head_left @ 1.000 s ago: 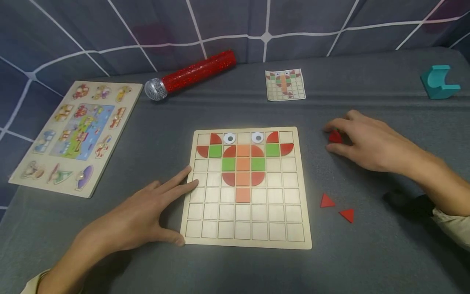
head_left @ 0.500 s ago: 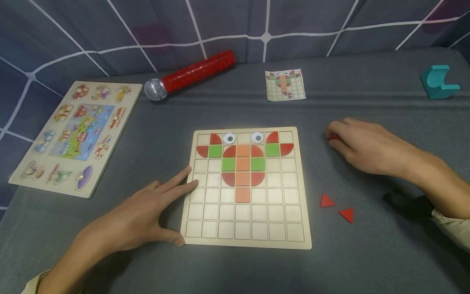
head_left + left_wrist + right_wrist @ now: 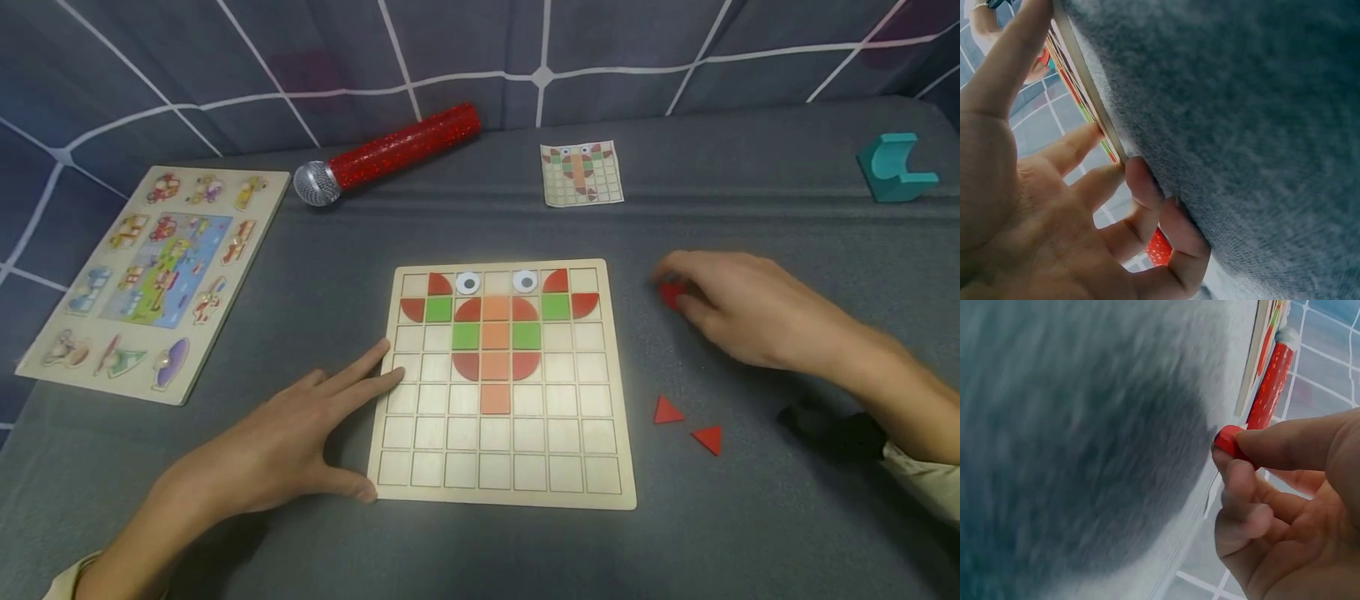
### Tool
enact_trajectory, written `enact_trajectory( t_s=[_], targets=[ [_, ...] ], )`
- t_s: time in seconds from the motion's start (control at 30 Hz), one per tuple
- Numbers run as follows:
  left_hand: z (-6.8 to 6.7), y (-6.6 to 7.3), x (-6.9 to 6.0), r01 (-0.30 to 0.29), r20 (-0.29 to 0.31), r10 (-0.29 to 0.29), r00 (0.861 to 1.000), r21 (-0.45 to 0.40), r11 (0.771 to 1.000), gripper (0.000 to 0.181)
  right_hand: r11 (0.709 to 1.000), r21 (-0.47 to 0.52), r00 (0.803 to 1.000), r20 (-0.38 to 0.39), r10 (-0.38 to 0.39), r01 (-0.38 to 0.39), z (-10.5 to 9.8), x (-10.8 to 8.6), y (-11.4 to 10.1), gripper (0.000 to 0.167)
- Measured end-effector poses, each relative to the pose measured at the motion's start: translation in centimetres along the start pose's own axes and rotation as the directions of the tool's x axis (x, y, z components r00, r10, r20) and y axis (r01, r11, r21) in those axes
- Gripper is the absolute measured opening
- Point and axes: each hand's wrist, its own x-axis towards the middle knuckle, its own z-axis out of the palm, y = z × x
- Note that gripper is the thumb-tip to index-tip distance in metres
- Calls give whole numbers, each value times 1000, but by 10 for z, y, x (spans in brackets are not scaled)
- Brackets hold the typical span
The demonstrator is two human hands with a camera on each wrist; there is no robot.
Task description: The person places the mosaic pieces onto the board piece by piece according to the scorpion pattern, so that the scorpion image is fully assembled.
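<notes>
My left hand (image 3: 273, 446) lies with fingers spread, its fingertips and thumb against the left edge of a wooden grid board (image 3: 564, 432). Red, green and orange pieces plus two googly-eye discs fill part of the grid's upper and middle cells. Right of the board, my right hand (image 3: 757, 312) pinches a small red piece (image 3: 1229, 439) between thumb and index finger. Its full outline is hidden by the fingers. Two red triangles, one pointing up (image 3: 667, 410) and one turned sideways (image 3: 708, 439), lie on the cloth below that hand.
A small printed pattern card (image 3: 582, 175) lies beyond the board. Behind it to the left is a red glitter microphone (image 3: 405, 152). A wooden picture puzzle (image 3: 251, 287) stands at far left, and a teal curved block (image 3: 892, 171) sits at far right.
The right hand, over the red piece a second ago, has closed its fingertips on it and shifted slightly nearer the wearer. The left hand and board stay where they were.
</notes>
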Motion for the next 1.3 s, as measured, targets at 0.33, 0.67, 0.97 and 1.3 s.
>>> enact_trajectory(
  t_s=[0.33, 0.67, 0.97, 1.3],
  targets=[
    [0, 0, -3, -20, -7, 20, 1000, 3, 1000, 115, 991, 73, 993, -59, -107, 111, 9, -10, -36, 31],
    [0, 0, -1, 6, 8, -6, 1000, -5, 1000, 117, 932, 210, 955, -50, -291, 295, 33, -19, -82, 19],
    [2, -2, -4, -52, -39, 53, 998, 32, 998, 113, 856, 267, 889, -4, -459, 443, 56, -13, -124, 24],
    [1, 0, -2, -9, -17, 9, 1000, 12, 1000, 115, 907, 176, 906, 119, -405, 383, 57, -5, -141, 29]
  ],
)
